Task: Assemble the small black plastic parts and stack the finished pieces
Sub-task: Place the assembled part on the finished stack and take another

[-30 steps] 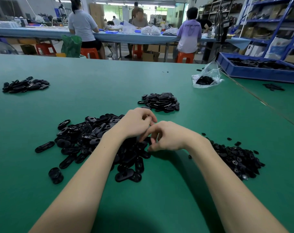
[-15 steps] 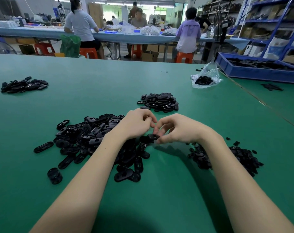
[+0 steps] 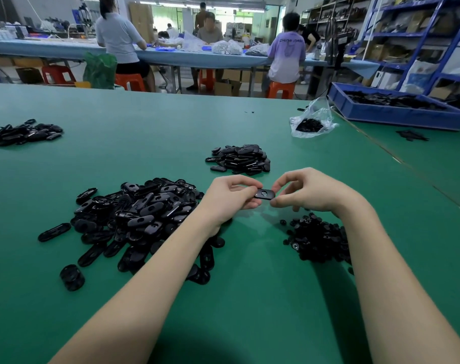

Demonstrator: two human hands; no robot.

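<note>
Both hands, the left hand (image 3: 230, 197) and the right hand (image 3: 309, 191), pinch one oval black part (image 3: 264, 193) between them above the green table (image 3: 144, 143), with the big pile of oval parts (image 3: 134, 214) at left, small round parts (image 3: 318, 239) at right, and the finished stack (image 3: 239, 158) behind.

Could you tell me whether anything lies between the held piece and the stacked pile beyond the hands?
Nothing visible does. The black piece, pinched between left hand and right hand, has only bare green table between it and the stacked pile.
</note>
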